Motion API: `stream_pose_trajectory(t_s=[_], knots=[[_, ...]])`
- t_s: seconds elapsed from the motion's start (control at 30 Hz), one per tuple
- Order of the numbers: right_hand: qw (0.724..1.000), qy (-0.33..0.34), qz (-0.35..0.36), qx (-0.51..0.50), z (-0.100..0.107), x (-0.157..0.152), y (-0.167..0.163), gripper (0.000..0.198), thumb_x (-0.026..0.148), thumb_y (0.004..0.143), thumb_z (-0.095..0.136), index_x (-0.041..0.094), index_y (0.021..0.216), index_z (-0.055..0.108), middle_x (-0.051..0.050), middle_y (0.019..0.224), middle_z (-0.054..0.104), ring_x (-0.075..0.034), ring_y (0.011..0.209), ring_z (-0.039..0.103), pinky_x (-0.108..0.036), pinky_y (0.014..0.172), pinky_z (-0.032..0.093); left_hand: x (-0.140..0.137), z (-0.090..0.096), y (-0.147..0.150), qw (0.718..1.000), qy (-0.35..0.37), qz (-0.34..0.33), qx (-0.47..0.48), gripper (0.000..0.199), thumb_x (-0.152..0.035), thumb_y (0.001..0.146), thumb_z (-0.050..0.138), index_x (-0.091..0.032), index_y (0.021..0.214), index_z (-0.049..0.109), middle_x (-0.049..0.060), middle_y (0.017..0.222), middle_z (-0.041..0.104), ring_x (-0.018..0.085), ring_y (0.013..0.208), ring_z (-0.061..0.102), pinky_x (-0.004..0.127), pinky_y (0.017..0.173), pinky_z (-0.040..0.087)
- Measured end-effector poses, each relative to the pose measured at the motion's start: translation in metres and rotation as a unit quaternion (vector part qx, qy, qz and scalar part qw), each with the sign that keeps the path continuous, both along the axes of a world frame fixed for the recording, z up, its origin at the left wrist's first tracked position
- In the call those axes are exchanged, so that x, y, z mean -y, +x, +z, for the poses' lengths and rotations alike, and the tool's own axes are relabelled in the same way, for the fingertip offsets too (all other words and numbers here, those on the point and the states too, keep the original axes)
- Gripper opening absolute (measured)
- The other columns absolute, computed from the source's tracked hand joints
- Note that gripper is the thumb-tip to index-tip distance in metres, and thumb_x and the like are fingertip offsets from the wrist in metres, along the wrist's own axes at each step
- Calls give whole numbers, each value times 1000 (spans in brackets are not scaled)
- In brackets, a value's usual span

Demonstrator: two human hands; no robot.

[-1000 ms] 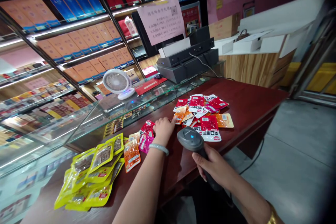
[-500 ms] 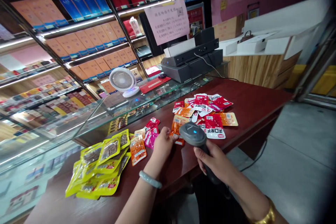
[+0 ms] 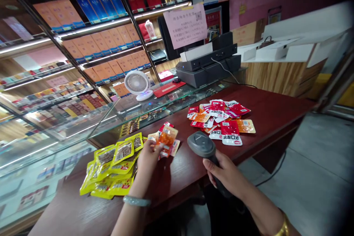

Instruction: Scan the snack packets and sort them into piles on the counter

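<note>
My left hand (image 3: 149, 156), with a pale bangle at the wrist, pinches an orange snack packet (image 3: 167, 136) over a small group of orange and red packets on the dark red table (image 3: 182, 177). My right hand (image 3: 224, 171) is wrapped round the handle of a grey barcode scanner (image 3: 201, 144), its head toward the table's middle. Beyond the scanner lies a heap of red, white and orange snack packets (image 3: 231, 128). Left of my left hand, yellow snack packets (image 3: 121, 153) are piled on one another.
Behind the table runs a glass display counter (image 3: 110, 120) bearing a small white fan (image 3: 137, 82) and a dark cash drawer (image 3: 193, 75). Shelves with orange boxes (image 3: 101, 46) rise behind. A cable (image 3: 272, 169) hangs below the table's right side.
My left hand has moved left from the edge of the red and white heap, carrying an orange packet to the smaller group. The scanner stays in my right hand, nearly in place.
</note>
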State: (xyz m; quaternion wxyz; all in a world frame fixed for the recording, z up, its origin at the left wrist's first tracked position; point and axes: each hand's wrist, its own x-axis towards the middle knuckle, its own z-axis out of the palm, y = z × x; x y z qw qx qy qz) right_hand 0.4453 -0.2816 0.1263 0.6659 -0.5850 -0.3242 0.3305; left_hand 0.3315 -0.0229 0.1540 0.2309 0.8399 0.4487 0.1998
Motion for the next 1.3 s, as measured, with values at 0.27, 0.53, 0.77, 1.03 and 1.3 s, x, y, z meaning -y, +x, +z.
stream_pose_trajectory(t_s=[0.27, 0.53, 0.77, 1.03, 1.3], knots=[[1000, 20, 14, -8, -7, -2, 5, 44, 61, 89, 58, 20, 101, 49, 10, 54, 49, -10, 40, 49, -22, 42, 42, -18, 8, -17, 961, 201, 101, -164, 55, -53, 86, 53, -17, 129, 53, 18, 133, 59, 36, 128, 50, 47, 103, 38], [1000, 8, -17, -17, -4, 7, 23, 43, 61, 89, 57, 20, 98, 48, 10, 50, 49, -11, 40, 48, -23, 44, 44, 41, 4, 95, 962, 217, -148, -71, 43, -54, 90, 55, -23, 118, 66, 10, 121, 67, 28, 118, 56, 39, 103, 39], [998, -4, -50, -31, -11, 17, 38, 47, 64, 88, 55, 20, 104, 48, 10, 49, 49, -11, 39, 48, -23, 43, 43, 47, 2, 197, 961, 183, -156, -137, 64, -61, 93, 43, -15, 136, 54, 20, 132, 62, 35, 125, 53, 46, 100, 41], [996, -1, -78, -41, -17, 24, 49, 46, 65, 87, 56, 21, 95, 47, 10, 47, 48, -11, 38, 48, -23, 43, 42, 36, 6, 205, 953, 176, -168, -179, 88, -63, 75, 66, -16, 146, 44, 21, 130, 63, 39, 126, 52, 47, 98, 42], [997, -11, -64, -40, -11, 24, 44, 47, 65, 86, 56, 20, 97, 47, 10, 49, 49, -11, 40, 49, -23, 44, 43, 20, -6, 148, 981, -14, -174, 84, 37, -43, 79, 70, -19, 106, 63, 5, 91, 72, 18, 81, 67, 30, 75, 50]])
